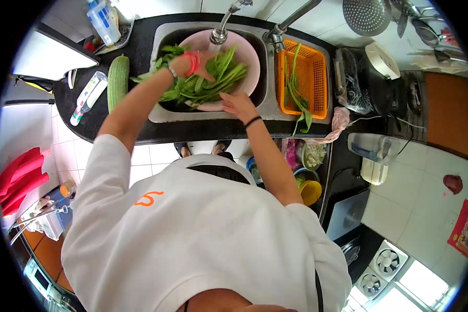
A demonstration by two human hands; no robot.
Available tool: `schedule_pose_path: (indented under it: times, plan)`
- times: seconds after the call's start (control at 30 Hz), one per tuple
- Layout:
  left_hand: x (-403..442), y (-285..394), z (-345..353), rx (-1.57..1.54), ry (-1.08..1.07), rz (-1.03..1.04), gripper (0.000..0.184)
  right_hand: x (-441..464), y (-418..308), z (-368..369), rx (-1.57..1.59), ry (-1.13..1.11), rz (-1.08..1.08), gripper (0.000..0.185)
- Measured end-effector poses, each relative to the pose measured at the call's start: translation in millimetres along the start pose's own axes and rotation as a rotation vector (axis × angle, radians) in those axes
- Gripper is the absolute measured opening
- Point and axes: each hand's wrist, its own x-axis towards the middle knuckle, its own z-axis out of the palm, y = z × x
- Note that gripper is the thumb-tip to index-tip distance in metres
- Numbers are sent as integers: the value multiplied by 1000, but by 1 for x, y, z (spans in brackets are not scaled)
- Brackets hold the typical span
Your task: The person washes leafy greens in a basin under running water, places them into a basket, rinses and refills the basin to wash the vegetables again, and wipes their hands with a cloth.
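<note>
A pink basin [251, 62] sits in the metal sink, holding a pile of long-stemmed leafy greens [223, 78]. Over the greens, my left hand [202, 66] reaches in from the left with its fingers stretched out, a red band at the wrist. My right hand [238, 106] is at the basin's near rim, fingers apart, beside the stem ends; whether it touches the rim is hard to see. Water appears to run from the faucet [219, 35] just above my left hand. Part of the greens is hidden under my left hand and forearm.
Right of the sink basin stands an orange plastic basket [317, 78] with a few green stalks [292, 86] hanging over its edge. On the left counter lie a long green gourd [118, 80] and a white bottle [90, 98]. A second tap [276, 39] is behind the sink.
</note>
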Motion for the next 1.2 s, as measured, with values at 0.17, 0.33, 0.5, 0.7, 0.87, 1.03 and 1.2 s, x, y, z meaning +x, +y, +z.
schedule_pose_path:
  times: [0.17, 0.33, 0.5, 0.7, 0.87, 1.03, 1.2]
  plan:
    - [-10, 35, 23, 141, 191, -93, 96, -10, -25, -111, -970, 717, -750, 33]
    - [-10, 31, 34, 223, 212, -152, 91, 23, -48, -199, -1232, 944, -399, 48]
    - [10, 35, 34, 161, 239, -197, 97, 70, -38, -223, -1641, 900, -273, 54]
    - [40, 62, 51, 399, 113, -494, 121, 58, -49, -240, -1507, 607, -189, 35]
    - [66, 4, 78, 462, -63, -513, 100, -7, -96, -234, -728, 723, -149, 22]
    - [47, 15, 36, 177, 14, -381, 52, -90, -93, -185, -76, 579, -552, 18]
    - [24, 44, 4, 142, 175, -277, 63, -113, -38, -69, -289, 579, -739, 29]
